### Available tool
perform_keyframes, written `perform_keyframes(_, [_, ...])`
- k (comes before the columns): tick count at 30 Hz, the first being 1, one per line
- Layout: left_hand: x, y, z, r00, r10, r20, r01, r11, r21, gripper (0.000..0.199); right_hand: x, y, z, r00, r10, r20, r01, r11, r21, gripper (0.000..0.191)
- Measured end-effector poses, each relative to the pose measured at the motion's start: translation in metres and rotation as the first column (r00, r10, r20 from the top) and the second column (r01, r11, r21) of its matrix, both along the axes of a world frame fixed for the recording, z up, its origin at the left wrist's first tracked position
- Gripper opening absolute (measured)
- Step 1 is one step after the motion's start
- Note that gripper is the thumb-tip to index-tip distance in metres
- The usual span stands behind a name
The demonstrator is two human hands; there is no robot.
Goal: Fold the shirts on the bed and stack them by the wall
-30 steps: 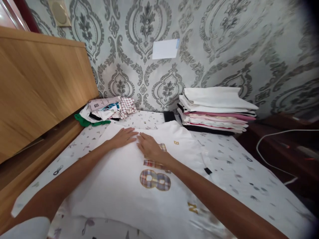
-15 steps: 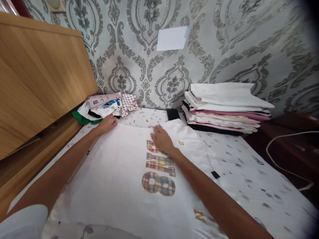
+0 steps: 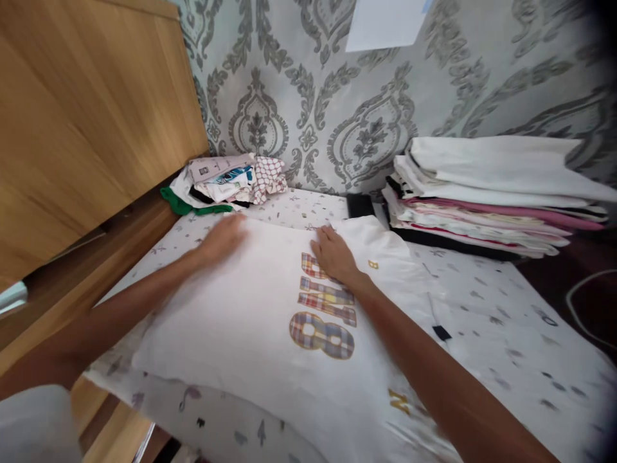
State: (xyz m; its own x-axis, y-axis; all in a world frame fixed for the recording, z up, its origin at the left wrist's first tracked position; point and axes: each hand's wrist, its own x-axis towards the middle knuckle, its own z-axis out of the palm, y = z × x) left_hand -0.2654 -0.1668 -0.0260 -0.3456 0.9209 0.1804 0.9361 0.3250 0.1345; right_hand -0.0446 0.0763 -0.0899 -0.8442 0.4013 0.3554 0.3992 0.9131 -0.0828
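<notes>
A white shirt [image 3: 231, 308] lies spread out in front of me, with plaid lettering [image 3: 322, 334] and small yellow letters on it. My left hand [image 3: 224, 241] is at the shirt's far left edge; motion smears its fingers, so its grip is unclear. Palm down, my right hand [image 3: 333, 254] rests on the cloth beside the lettering, fingers stretched toward the far edge. A small black tag [image 3: 441, 333] lies to the right of my right forearm.
At the back left, a rumpled clothes pile [image 3: 226, 183] sits against a wooden cabinet [image 3: 96, 116]. A tall folded stack [image 3: 482, 199] stands back right, near a black flat object [image 3: 360, 205]. Patterned wallpaper [image 3: 308, 128] backs the printed sheet [image 3: 520, 347].
The view has shifted, so the scene sits further right and the wall higher. My left hand has moved with a blur along the shirt's edge. My right hand stays on the shirt.
</notes>
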Motion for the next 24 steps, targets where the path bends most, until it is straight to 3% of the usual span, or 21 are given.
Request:
perform_keyframes(2, [0.025, -0.023, -0.009, 0.983, -0.169, 0.074, 0.177, 0.977, -0.121, 0.061, -0.001, -0.001, 0.001, 1.0, 0.0, 0.001, 0.0, 1.0, -0.018, 0.053])
perform_keyframes(3, [0.031, -0.034, -0.013, 0.978, -0.188, 0.09, 0.2, 0.966, -0.165, 0.064, -0.001, -0.002, 0.003, 1.0, 0.005, 0.004, -0.005, 1.0, -0.026, 0.053])
perform_keyframes(5, [0.03, -0.052, -0.016, 0.99, -0.112, 0.091, 0.13, 0.964, -0.232, 0.066, -0.001, -0.004, 0.008, 1.0, 0.011, 0.008, -0.011, 0.999, -0.044, 0.051])
perform_keyframes(8, [0.001, -0.071, -0.009, 0.993, 0.097, 0.063, -0.076, 0.959, -0.273, 0.066, 0.003, -0.01, 0.019, 1.0, 0.006, -0.027, -0.009, 0.996, -0.094, 0.049])
perform_keyframes(11, [-0.024, -0.085, -0.001, 0.983, 0.179, 0.044, -0.163, 0.955, -0.248, 0.066, 0.014, -0.026, 0.03, 0.993, 0.021, -0.116, -0.038, 0.988, -0.146, 0.046])
perform_keyframes(14, [-0.016, -0.093, 0.002, 0.986, 0.163, 0.035, -0.156, 0.974, -0.167, 0.067, 0.032, -0.059, 0.038, 0.984, 0.098, -0.148, -0.122, 0.979, -0.165, 0.042])
perform_keyframes(17, [0.022, -0.096, 0.0, 0.996, 0.063, 0.067, -0.056, 0.992, -0.111, 0.071, 0.053, -0.107, 0.043, 0.959, 0.265, -0.097, -0.279, 0.943, -0.18, 0.039])
perform_keyframes(21, [0.071, -0.106, -0.008, 0.986, -0.119, 0.115, 0.139, 0.974, -0.178, 0.071, 0.085, -0.173, 0.05, 0.885, 0.466, 0.009, -0.45, 0.859, -0.242, 0.04])
perform_keyframes(24, [0.076, -0.123, -0.009, 0.987, -0.15, 0.064, 0.161, 0.964, -0.213, 0.065, 0.109, -0.21, 0.056, 0.811, 0.581, 0.065, -0.532, 0.78, -0.329, 0.04])
